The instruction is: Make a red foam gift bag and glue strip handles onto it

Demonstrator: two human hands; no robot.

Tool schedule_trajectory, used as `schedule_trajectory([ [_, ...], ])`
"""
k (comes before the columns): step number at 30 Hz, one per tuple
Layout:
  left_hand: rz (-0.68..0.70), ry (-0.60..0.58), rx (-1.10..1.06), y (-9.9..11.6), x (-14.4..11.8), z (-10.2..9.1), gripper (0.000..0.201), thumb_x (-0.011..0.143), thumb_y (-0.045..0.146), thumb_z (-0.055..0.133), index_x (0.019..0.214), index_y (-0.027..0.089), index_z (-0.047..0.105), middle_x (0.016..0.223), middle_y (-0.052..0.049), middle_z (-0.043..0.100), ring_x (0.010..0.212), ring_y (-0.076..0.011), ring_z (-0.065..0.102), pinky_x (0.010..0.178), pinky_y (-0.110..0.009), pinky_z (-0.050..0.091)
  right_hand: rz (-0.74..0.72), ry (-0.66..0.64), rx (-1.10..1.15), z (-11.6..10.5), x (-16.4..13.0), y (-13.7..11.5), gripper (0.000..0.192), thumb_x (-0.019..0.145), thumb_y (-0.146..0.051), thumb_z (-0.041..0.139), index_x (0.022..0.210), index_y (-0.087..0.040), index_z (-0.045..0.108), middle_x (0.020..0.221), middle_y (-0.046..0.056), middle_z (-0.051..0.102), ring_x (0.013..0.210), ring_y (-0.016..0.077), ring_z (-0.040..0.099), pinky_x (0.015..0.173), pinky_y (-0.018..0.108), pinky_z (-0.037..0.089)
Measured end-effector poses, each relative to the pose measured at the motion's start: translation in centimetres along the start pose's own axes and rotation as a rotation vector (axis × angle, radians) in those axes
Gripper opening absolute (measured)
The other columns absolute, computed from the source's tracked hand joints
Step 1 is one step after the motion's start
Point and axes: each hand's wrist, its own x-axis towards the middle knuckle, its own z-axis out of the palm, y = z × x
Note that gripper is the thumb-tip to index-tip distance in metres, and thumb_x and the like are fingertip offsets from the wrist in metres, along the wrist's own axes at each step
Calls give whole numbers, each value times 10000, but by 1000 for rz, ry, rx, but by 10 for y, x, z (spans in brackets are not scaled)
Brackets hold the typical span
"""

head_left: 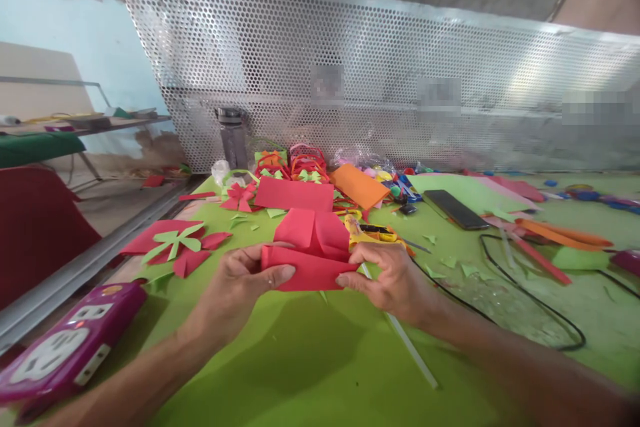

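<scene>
We see 2 bare forearms reaching in from below and converging over the green tabletop. The left hand is raised above the tabletop, thumb laid flat on top and pointing right, fingers curled beneath in a closed pinching grip. The right hand mirrors it just to the right, knuckles up, thumb and fingertips pinched shut, its forearm slanting across the tabletop's right side.

— What am I holding here?
— I've got a folded red paper piece, held up just above the green tabletop, near the middle of the scene.
— Its shape?
— Two flaps stand up on the far side, and a flat folded band runs left to right along the near edge.
</scene>
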Motion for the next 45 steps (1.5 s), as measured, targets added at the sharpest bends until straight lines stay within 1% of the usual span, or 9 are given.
schedule_trajectory([
  [6, -2, -23, -34, 1, -3, 3, 100, 676, 297, 727, 734, 216, 713, 740, 4, 715, 705, -173, 640, 662, -250, 511, -14, 17, -28, 1, -2, -1, 277, 756, -351, 645, 599, -181, 493, 565, -30, 532, 535, 113, 481, 531, 228, 341],
  [14, 80, 13, -111, 1, -2, 10, 108, 648, 245, 745, 727, 175, 721, 673, -10, 702, 626, -138, 614, 592, -210, 495, 83, 11, 121, 2, -2, -2, 246, 747, -312, 629, 600, -185, 477, 569, -48, 511, 537, 98, 455, 537, 226, 337],
  [21, 71, 28, -158, -3, -2, 9, 134, 646, 230, 746, 759, 165, 714, 701, -12, 707, 630, -129, 612, 599, -210, 497, 152, 46, 252, 5, -5, -2, 145, 758, -298, 629, 813, -186, 555, 737, -13, 599, 691, 122, 548, 649, 227, 416],
  [27, 108, 90, -191, -4, -2, 12, 217, 613, 230, 770, 808, 168, 696, 700, -1, 699, 621, -113, 600, 582, -196, 490, 147, 51, 270, 5, -3, -4, 176, 788, -303, 592, 676, -175, 543, 621, -27, 550, 592, 102, 499, 591, 225, 393],
  [33, 109, 104, -216, -3, 0, 14, 281, 609, 233, 775, 851, 143, 665, 712, -7, 687, 636, -118, 610, 601, -212, 502, 186, 79, 355, 9, -3, -6, 182, 783, -280, 578, 655, -180, 496, 609, -39, 497, 579, 94, 470, 565, 220, 374],
  [37, 150, 141, -254, 1, -3, 17, 401, 592, 211, 779, 958, 142, 630, 719, 7, 678, 610, -100, 598, 576, -194, 491, 222, 96, 447, 15, -1, -9, 117, 767, -265, 575, 811, -182, 506, 701, -24, 525, 648, 110, 506, 591, 224, 395],
  [41, 227, 208, -308, 7, -7, 21, 710, 583, 143, 775, 1229, 181, 484, 589, 92, 613, 498, -51, 543, 513, -148, 456, 262, 119, 532, 20, 2, -7, 283, 750, -266, 580, 998, -190, 465, 657, -46, 499, 628, 116, 488, 543, 210, 375],
  [43, 225, 226, -366, 9, -7, 22, 742, 560, 107, 786, 1233, 174, 479, 546, 110, 591, 472, -42, 538, 500, -133, 452, 255, 145, 545, 22, 3, -5, 305, 743, -269, 582, 1012, -193, 460, 631, -54, 481, 608, 115, 473, 530, 206, 364],
  [45, 149, 191, -456, 9, -5, 21, 648, 532, 78, 798, 1130, 154, 558, 609, 73, 643, 527, -64, 590, 534, -147, 487, 241, 177, 534, 22, 4, -4, 338, 740, -273, 584, 1040, -191, 452, 644, -47, 494, 619, 122, 476, 537, 214, 370],
])
